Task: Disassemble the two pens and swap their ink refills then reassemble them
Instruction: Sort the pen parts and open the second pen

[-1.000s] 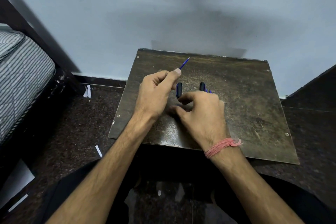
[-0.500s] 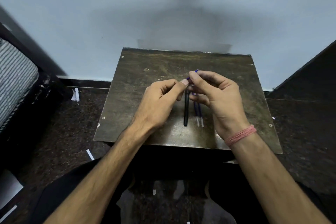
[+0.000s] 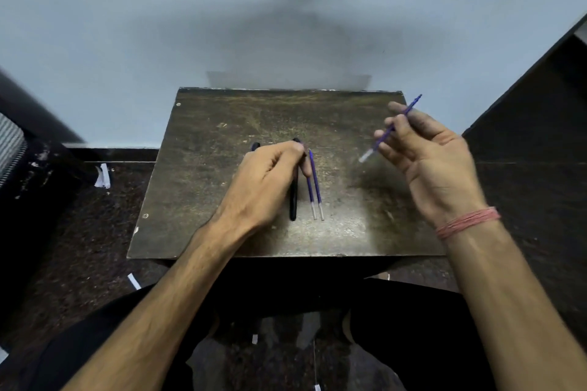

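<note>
A worn dark board (image 3: 222, 168) lies in front of me. On its middle lies a black pen barrel (image 3: 293, 203), pointing toward me. Two thin blue ink refills (image 3: 314, 187) lie side by side just right of it, clear ends toward me. My left hand (image 3: 270, 181) rests on the board with its fingers curled over the barrel's far end. A second black pen part (image 3: 255, 146) peeks out behind that hand. My right hand (image 3: 425, 155) is raised over the board's right side and pinches another blue refill (image 3: 392, 128), held slanted.
The board sits on a low stand against a pale blue wall (image 3: 286, 25). Dark speckled floor with white paper scraps (image 3: 103, 175) surrounds it. Dark furniture (image 3: 540, 105) rises at the right, a striped mattress edge (image 3: 9, 143) at the left.
My right hand has pulled away to the right and upward with a blue refill. My left hand stays by the black barrel, fingers now down over its far end.
</note>
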